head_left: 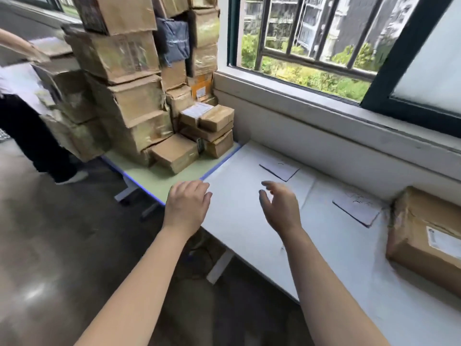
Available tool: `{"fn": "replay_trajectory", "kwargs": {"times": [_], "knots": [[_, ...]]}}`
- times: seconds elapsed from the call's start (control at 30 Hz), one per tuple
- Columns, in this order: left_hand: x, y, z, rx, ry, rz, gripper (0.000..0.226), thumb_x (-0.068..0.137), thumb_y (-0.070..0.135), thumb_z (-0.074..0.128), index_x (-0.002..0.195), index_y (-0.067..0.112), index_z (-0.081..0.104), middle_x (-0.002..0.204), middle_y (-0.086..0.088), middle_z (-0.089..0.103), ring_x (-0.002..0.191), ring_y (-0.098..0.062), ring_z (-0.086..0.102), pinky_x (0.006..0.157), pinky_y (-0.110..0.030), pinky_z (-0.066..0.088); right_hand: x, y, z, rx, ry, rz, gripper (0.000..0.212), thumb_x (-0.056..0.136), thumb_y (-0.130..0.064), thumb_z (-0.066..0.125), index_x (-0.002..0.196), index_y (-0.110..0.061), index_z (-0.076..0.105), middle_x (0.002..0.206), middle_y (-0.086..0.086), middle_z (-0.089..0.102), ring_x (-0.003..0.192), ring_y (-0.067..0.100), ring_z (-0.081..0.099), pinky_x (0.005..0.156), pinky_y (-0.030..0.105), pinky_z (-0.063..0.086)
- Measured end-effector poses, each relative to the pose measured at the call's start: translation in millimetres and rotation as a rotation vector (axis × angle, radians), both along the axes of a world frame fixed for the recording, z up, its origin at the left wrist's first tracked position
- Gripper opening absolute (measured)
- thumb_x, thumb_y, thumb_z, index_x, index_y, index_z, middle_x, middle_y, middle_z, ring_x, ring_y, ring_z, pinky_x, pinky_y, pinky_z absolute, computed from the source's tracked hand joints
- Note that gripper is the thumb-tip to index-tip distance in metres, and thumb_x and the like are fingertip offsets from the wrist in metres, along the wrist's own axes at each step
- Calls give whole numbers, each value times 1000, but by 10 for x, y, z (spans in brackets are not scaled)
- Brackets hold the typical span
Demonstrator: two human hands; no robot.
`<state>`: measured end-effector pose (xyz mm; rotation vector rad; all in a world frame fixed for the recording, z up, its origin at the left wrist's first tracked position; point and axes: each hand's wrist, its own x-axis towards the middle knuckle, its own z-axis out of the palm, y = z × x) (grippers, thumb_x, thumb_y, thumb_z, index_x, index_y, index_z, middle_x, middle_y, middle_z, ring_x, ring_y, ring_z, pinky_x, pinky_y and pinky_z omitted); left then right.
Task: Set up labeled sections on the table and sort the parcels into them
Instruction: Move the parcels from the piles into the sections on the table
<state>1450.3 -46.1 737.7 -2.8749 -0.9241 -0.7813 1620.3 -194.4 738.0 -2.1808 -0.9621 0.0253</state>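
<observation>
Parcels [139, 101] were piled on the green table [159, 181], up ahead of my left hand [185, 208]. One brown parcel [424, 240] lay on the white table [237, 221], well apart from my right hand [279, 208]. Both hands were loose and held nothing. A paper label [279, 169] lay just past my right hand, and a second label [356, 208] lay near the brown parcel.

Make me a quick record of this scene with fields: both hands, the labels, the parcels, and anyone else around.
left hand: empty, fingers relaxed, at the near left corner of the white table
right hand: empty, fingers relaxed, above the white table
labels: middle label card and right label card, flat on the white table; writing unreadable
placed parcel: brown parcel beside the right label card
unsorted: stack of parcels on the green table
other: person standing far left
</observation>
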Motion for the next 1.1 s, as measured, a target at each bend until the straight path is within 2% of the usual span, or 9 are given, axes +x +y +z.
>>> {"fn": "replay_trajectory", "kwargs": {"times": [0.1, 0.17, 0.27, 0.43, 0.6, 0.73, 0.93, 1.1], "knots": [[-202, 326, 95, -10, 3, -9, 33, 89, 31, 43, 99, 12, 68, 95, -4, 69, 88, -26, 63, 85, -39, 45, -313, 399, 74, -1, -32, 41, 27, 94, -21, 59, 119, -12, 68, 117, 5, 67, 107, 23, 60, 85, 25, 42], [-277, 535, 132, -21, -21, -15, 32, 89, 30, 44, 99, 12, 68, 97, -4, 69, 91, -26, 63, 88, -41, 44, -441, 633, 120, 1, -58, 63, 27, 95, -22, 59, 118, -13, 68, 117, 4, 67, 108, 21, 60, 84, 23, 39], [-331, 869, 244, -20, -70, -37, 33, 91, 30, 44, 106, 13, 67, 103, -2, 68, 95, -24, 62, 94, -43, 41, -557, 987, 240, 52, -67, 86, 26, 95, -22, 59, 117, -13, 69, 116, 3, 67, 106, 19, 60, 86, 25, 44], [-341, 1502, 668, 16, -136, -75, 40, 93, 33, 36, 108, 14, 67, 105, -1, 68, 99, -21, 61, 93, -39, 39, -638, 1721, 528, 140, -129, 126, 24, 93, -20, 61, 114, -12, 70, 109, 2, 68, 99, 19, 62, 81, 26, 47], [-416, 2169, 976, 86, -139, -74, 35, 94, 32, 39, 106, 15, 67, 100, -1, 68, 93, -21, 60, 89, -37, 39, -804, 2533, 798, 191, -188, 176, 27, 91, -21, 63, 116, -12, 69, 111, 4, 69, 103, 21, 63, 87, 33, 52], [-591, 2665, 1058, 95, -151, -48, 30, 93, 30, 45, 105, 15, 68, 99, -2, 68, 93, -23, 60, 88, -38, 39, -976, 3055, 942, 212, -211, 206, 28, 91, -23, 62, 116, -11, 68, 107, 4, 70, 99, 21, 65, 84, 39, 55], [-945, 3438, 1083, 91, -210, -15, 30, 93, 30, 47, 108, 15, 68, 101, -2, 68, 95, -23, 61, 92, -40, 39, -1266, 3717, 1017, 225, -232, 171, 26, 91, -23, 63, 114, -13, 69, 106, 3, 70, 94, 20, 67, 81, 37, 56], [-1243, 4254, 1043, 79, -202, -54, 33, 94, 31, 45, 109, 14, 69, 103, -4, 69, 97, -25, 62, 91, -40, 40, -1639, 4367, 996, 288, -241, 46, 17, 88, -22, 65, 102, -14, 72, 90, 1, 67, 78, 16, 63, 71, 32, 52]]}}
